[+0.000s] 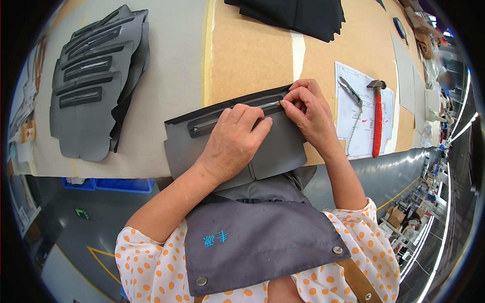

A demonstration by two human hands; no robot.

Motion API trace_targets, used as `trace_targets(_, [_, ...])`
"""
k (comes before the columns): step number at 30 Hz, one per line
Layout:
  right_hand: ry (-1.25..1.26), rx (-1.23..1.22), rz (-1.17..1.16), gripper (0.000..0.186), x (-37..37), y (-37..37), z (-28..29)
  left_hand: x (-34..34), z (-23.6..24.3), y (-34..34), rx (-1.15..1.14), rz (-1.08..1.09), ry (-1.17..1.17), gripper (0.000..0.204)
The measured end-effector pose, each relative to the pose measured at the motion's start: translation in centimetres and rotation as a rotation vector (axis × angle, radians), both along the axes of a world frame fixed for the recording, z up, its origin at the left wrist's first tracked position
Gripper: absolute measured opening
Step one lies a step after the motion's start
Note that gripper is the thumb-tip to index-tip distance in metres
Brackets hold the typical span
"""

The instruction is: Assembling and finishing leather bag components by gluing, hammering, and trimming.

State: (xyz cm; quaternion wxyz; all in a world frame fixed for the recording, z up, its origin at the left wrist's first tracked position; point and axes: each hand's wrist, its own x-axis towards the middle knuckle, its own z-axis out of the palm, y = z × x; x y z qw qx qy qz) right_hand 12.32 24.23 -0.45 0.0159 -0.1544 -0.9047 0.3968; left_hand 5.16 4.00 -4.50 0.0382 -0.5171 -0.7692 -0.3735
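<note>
A grey leather-like panel [280, 146] lies at the table's near edge, with a black strip along its far edge and a long slot [204, 124] framed in black; something pale and shiny shows inside. My left hand [236, 136] rests on the panel over the middle of the slot, fingers bent and thumb close to the index finger. At the slot's right end my right hand [311, 112] is closed, thumb and index finger pinched at the frame's edge. Whether a small part is between those fingertips is hidden.
Similar grey panels [83, 129] lie overlapped on the left. Black pieces [293, 17] are stacked at the far side. On the right, thread snips [349, 90] and a red-handled hammer [377, 118] lie on a printed sheet [348, 123]. Blue bins [124, 185] stand below the table.
</note>
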Motion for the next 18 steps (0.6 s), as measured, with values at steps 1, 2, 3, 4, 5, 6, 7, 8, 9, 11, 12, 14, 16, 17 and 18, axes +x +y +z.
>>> trace_targets(1, [0.003, 0.005, 0.016, 0.013, -0.1, 0.1, 0.1, 0.0, 0.0, 0.0, 0.001, -0.004, 0.001, 0.02])
trace_targets(2, [0.001, 0.004, 0.015, 0.013, -0.2, 0.2, 0.2, 0.0, 0.1, 0.0, 0.001, -0.006, -0.001, 0.02])
trace_targets(3, [-0.007, -0.009, 0.004, 0.016, -0.4, 0.4, 0.2, 0.0, 0.2, 0.0, -0.008, -0.003, 0.004, 0.021])
trace_targets(4, [-0.015, -0.021, -0.007, 0.02, -0.5, 0.6, 0.2, 0.0, 0.2, 0.0, -0.016, -0.001, 0.009, 0.021])
trace_targets(5, [-0.015, -0.019, -0.013, 0.02, -0.6, 0.9, 0.2, 0.0, 0.2, -0.1, -0.013, -0.007, 0.009, 0.021])
trace_targets(6, [-0.052, -0.035, -0.009, 0.023, -0.8, 1.1, 0.1, 0.0, 0.2, -0.1, -0.034, -0.004, 0.009, 0.021])
trace_targets(7, [-0.086, -0.052, -0.005, 0.026, -1.0, 1.4, 0.1, 0.0, 0.2, -0.1, -0.054, 0.0, 0.011, 0.021])
trace_targets(8, [-0.079, -0.048, -0.014, 0.026, -1.1, 1.5, 0.2, 0.0, 0.3, -0.1, -0.049, -0.009, 0.019, 0.021])
trace_targets(9, [-0.119, -0.118, -0.034, 0.026, -1.3, 1.6, 0.3, 0.0, 0.2, -0.1, -0.052, -0.006, 0.017, 0.02])
trace_targets(11, [-0.143, -0.187, -0.058, 0.026, -1.5, 1.8, 0.5, 0.0, 0.2, 0.1, -0.052, -0.009, 0.031, 0.019])
trace_targets(12, [-0.157, -0.211, -0.061, 0.026, -1.5, 1.9, 0.6, 0.1, 0.1, 0.2, -0.044, -0.005, 0.037, 0.018])
trace_targets(14, [-0.16, -0.234, -0.066, 0.025, -1.5, 2.1, 0.5, 0.1, 0.0, 0.3, -0.035, -0.005, 0.054, 0.017])
trace_targets(16, [-0.156, -0.269, -0.063, 0.026, -1.5, 2.3, 0.1, 0.1, 0.0, 0.3, -0.01, -0.003, 0.043, 0.016])
trace_targets(17, [-0.146, -0.268, -0.064, 0.026, -1.4, 2.4, 0.0, 0.1, 0.1, 0.3, -0.009, -0.006, 0.053, 0.016])
trace_targets(18, [-0.145, -0.282, -0.065, 0.025, -1.4, 2.4, -0.1, 0.1, 0.2, 0.3, 0.0, -0.009, 0.052, 0.016])
